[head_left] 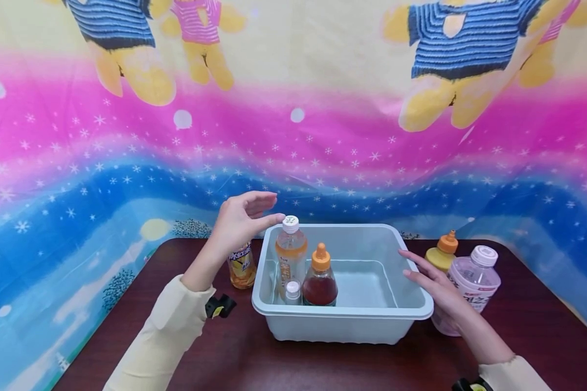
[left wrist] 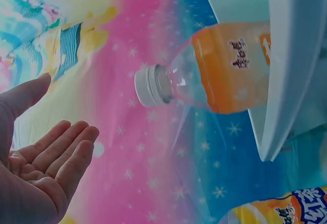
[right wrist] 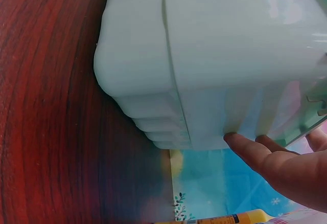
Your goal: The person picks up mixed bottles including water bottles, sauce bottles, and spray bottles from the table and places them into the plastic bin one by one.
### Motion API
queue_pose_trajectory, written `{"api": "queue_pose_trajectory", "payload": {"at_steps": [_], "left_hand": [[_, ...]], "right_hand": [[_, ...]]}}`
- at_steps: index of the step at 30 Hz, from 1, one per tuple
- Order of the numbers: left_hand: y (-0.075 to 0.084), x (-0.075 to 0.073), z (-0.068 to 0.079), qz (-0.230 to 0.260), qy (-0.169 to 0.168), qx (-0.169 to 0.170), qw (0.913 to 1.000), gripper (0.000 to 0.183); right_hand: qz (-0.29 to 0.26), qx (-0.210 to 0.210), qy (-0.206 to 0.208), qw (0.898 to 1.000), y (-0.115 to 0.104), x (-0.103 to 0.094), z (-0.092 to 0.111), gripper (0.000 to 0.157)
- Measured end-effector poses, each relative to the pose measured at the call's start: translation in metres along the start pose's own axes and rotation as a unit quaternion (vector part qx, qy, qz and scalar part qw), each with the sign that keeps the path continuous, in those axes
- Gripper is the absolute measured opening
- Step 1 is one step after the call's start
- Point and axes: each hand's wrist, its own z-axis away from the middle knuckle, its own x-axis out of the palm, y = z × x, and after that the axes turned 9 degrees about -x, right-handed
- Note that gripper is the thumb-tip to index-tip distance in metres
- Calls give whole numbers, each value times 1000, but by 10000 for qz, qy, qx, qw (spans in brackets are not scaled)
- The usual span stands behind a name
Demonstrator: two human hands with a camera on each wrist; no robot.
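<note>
My left hand [head_left: 242, 220] hovers beside the white cap of a tall clear bottle with an orange band [head_left: 291, 250]. The left wrist view shows its fingers spread and a gap between hand and cap [left wrist: 152, 85]. That bottle stands upright in a pale blue-green plastic bin [head_left: 342, 326], next to a dark-red bottle with an orange nozzle [head_left: 320, 285] and a small white-capped bottle [head_left: 292, 292]. My right hand [head_left: 442, 290] holds the bin's right rim. In the right wrist view, fingers [right wrist: 255, 152] lie against the outer wall under the rim, another part of the hand above it.
An orange-labelled drink bottle [head_left: 241, 266] stands left of the bin. To the right are a yellow squeeze bottle [head_left: 440, 258] and a large clear pinkish bottle with a white cap [head_left: 476, 277]. A dark wooden table [head_left: 235, 347] carries everything, and a printed curtain [head_left: 293, 141] hangs behind.
</note>
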Motion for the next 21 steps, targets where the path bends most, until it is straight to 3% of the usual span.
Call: {"api": "queue_pose_trajectory", "payload": {"at_steps": [12, 21], "left_hand": [[-7, -13, -3, 41, 329, -63, 9994, 53], [-18, -21, -6, -65, 763, -253, 9967, 52]], "right_hand": [[8, 6, 41, 10000, 0, -1, 0, 54], [117, -52, 39, 9999, -1, 0, 0, 55]]}}
